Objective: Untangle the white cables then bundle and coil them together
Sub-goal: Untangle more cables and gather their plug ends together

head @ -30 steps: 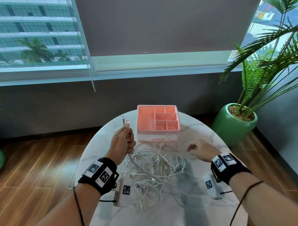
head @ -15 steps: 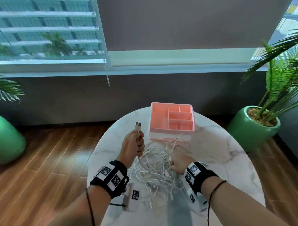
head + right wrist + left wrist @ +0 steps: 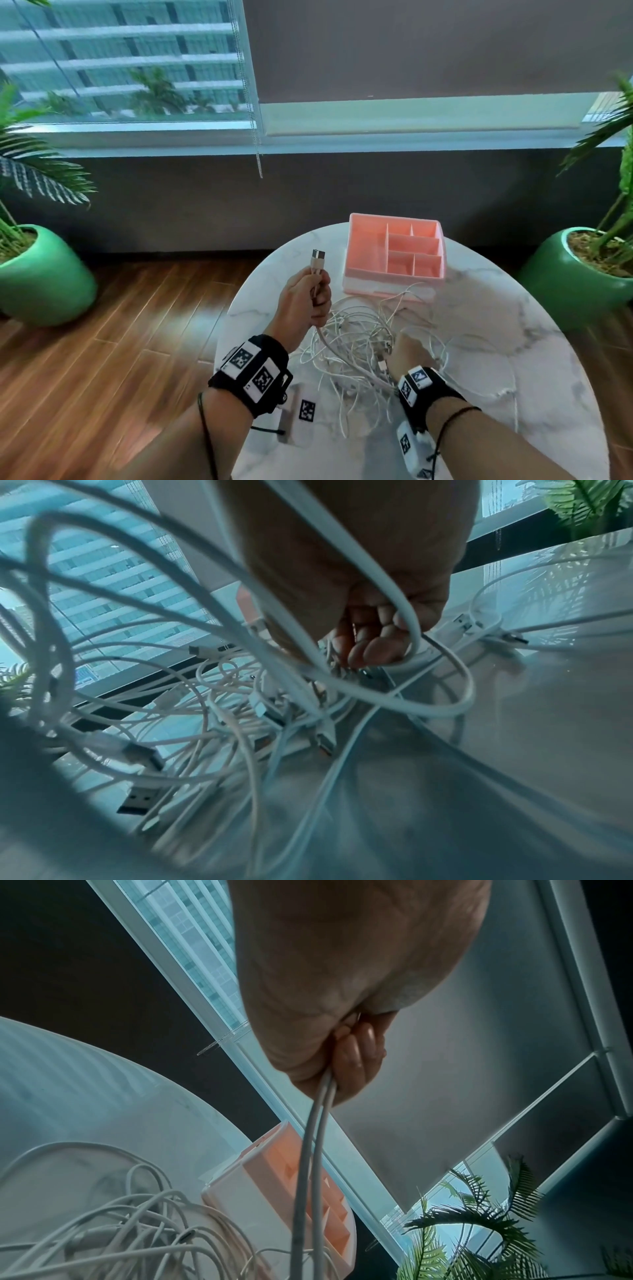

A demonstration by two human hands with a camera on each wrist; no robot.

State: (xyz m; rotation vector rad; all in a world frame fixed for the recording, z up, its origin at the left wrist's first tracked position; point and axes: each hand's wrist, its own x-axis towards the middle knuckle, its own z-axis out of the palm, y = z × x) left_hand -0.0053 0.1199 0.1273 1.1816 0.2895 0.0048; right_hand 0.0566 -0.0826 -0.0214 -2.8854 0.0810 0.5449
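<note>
Mostly white cables (image 3: 356,346) between hands.

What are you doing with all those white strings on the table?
They are charging cables in a tangle. The left hand holds up cable ends it has pulled free, with their cords trailing down into the white cables on the marble table. The right hand is down in the pile, fingers curled among the loops. The pink organiser box sits behind. Nothing is coiled yet.
</note>
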